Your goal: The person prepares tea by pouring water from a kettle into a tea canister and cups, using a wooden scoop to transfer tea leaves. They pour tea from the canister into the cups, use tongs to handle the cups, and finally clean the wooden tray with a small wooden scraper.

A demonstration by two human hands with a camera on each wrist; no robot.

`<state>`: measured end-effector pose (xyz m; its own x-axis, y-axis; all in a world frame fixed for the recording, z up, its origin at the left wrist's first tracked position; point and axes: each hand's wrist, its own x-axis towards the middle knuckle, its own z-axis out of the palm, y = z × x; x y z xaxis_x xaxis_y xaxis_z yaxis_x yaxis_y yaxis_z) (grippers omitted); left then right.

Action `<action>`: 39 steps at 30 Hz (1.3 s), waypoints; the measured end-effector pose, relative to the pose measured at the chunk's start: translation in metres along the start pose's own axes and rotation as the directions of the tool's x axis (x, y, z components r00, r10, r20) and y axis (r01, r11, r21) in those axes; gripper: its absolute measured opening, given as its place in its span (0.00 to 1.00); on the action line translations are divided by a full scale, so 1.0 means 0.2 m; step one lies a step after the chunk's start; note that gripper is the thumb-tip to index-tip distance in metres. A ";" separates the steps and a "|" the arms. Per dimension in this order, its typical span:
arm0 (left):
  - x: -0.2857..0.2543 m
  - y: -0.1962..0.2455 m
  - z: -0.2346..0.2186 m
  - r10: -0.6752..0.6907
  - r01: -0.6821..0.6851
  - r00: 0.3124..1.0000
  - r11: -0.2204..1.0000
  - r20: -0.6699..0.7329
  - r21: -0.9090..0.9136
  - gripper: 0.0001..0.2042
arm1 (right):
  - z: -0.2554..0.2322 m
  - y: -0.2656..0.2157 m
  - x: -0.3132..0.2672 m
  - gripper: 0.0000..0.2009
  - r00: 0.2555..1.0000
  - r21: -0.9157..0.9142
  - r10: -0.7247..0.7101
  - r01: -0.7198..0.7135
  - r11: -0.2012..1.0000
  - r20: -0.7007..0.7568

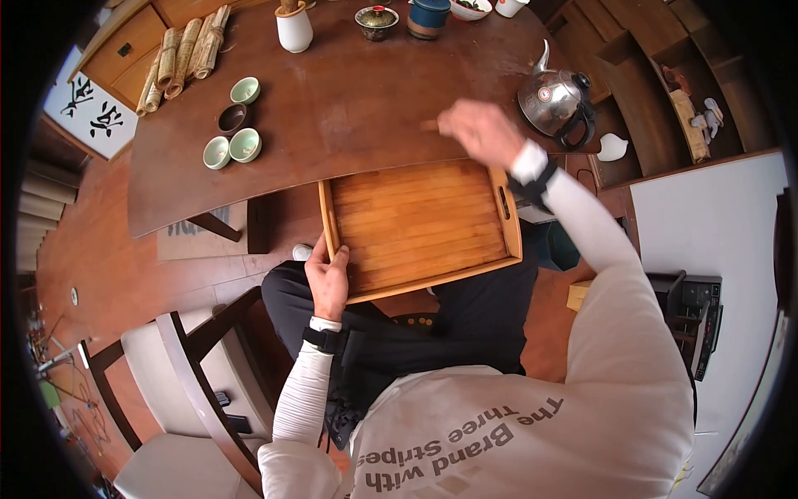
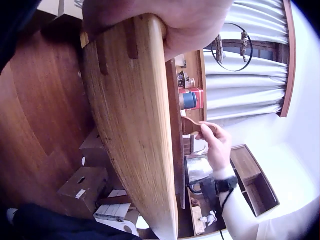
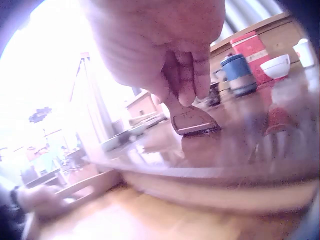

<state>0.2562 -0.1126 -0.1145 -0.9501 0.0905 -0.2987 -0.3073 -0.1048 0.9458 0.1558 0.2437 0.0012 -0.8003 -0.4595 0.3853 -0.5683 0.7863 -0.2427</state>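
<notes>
A wooden tray rests over the person's lap, its far side against or just under the table's front edge. The left hand grips the tray's left side, thumb on top of the rim. Above the table top, past the tray's far right corner, the right hand pinches a small brown brush or scraper. In the right wrist view that tool's flat, dark-edged end meets the table surface. The left wrist view shows the same tool held in the fingertips.
A steel kettle stands at the table's right end. Several small cups and bamboo rolls lie on the left. Along the back are a white jar, a lidded bowl and a blue mug. A chair stands at lower left.
</notes>
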 end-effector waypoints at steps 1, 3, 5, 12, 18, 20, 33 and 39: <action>0.00 0.01 -0.01 0.000 0.000 1.000 1.000 0.002 -0.001 0.22 | -0.01 -0.15 -0.10 0.07 1.000 0.054 0.020 -0.021 0.998 0.017; -0.01 0.04 -0.02 -0.034 0.034 0.999 0.999 0.018 -0.002 0.21 | -0.05 -0.36 -0.21 0.07 0.995 0.119 -0.007 -0.006 0.993 0.104; 0.00 0.05 -0.03 0.010 -0.010 1.000 1.000 0.021 0.014 0.21 | -0.05 -0.39 -0.20 0.07 0.994 0.142 -0.038 0.024 0.990 0.099; -0.03 0.14 -0.10 0.018 -0.018 1.000 1.000 -0.009 0.010 0.21 | 0.13 -0.18 0.33 0.07 0.997 0.120 -0.053 0.059 0.991 -0.049; -0.03 0.15 -0.18 0.014 -0.014 1.000 0.999 -0.015 0.047 0.21 | 0.15 -0.51 0.02 0.05 0.979 0.146 -0.170 0.153 0.977 0.116; -0.02 0.15 -0.21 0.009 -0.009 1.000 0.999 -0.012 0.033 0.22 | 0.14 -0.56 0.01 0.05 0.964 0.198 -0.200 0.165 0.966 0.175; -0.01 0.11 -0.35 -0.005 0.010 0.998 0.996 -0.061 0.083 0.22 | 0.46 0.13 1.29 0.11 0.985 0.077 0.153 -0.159 0.984 0.076; -0.03 0.14 -0.37 -0.073 0.075 0.995 0.996 -0.061 0.038 0.23 | 0.54 0.08 1.24 0.10 0.999 0.106 -0.002 -0.003 0.994 0.050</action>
<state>0.2482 -0.1889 -0.0952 -0.9267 0.0373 -0.3740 -0.3756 -0.0596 0.9249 -0.0722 0.0987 -0.0042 -0.8077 -0.4814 0.3404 -0.5828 0.7393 -0.3373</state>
